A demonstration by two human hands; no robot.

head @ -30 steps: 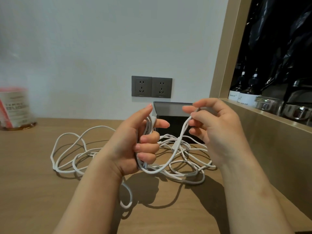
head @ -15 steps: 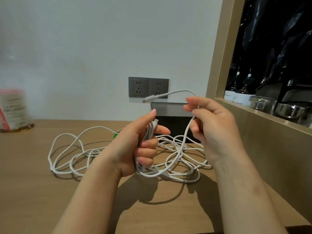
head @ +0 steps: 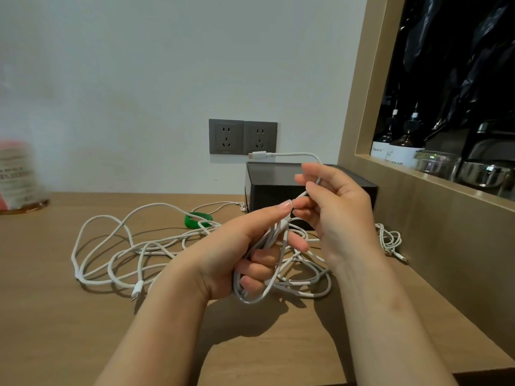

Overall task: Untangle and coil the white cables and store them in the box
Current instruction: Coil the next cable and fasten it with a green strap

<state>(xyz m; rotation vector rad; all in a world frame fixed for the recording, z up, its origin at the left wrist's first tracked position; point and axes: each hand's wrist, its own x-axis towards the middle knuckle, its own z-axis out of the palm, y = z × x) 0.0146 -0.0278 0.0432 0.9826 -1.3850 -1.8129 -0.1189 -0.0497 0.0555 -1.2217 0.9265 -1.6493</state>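
Observation:
My left hand [head: 245,246] grips a bundle of looped white cable [head: 256,291] above the wooden table. My right hand [head: 337,210] pinches one strand of the same cable; its free end with a plug [head: 257,155] arcs up and points left over the box. More tangled white cable [head: 117,254] sprawls on the table to the left, a loose plug [head: 137,288] at its near edge. The dark open box [head: 267,188] stands against the wall behind my hands. A small coiled white cable [head: 390,240] lies to the right of the box.
A green ring [head: 195,220] lies among the cables left of the box. Two grey wall sockets [head: 242,137] sit above the box. A blurred red-and-white can [head: 16,176] stands at far left. A wooden shelf frame [head: 418,201] with bottles and jars bounds the right side.
My right hand has pulled the cable's end up out of the tangle; the plug now sticks out left above the box. The view has shifted, showing the green ring and the small coil.

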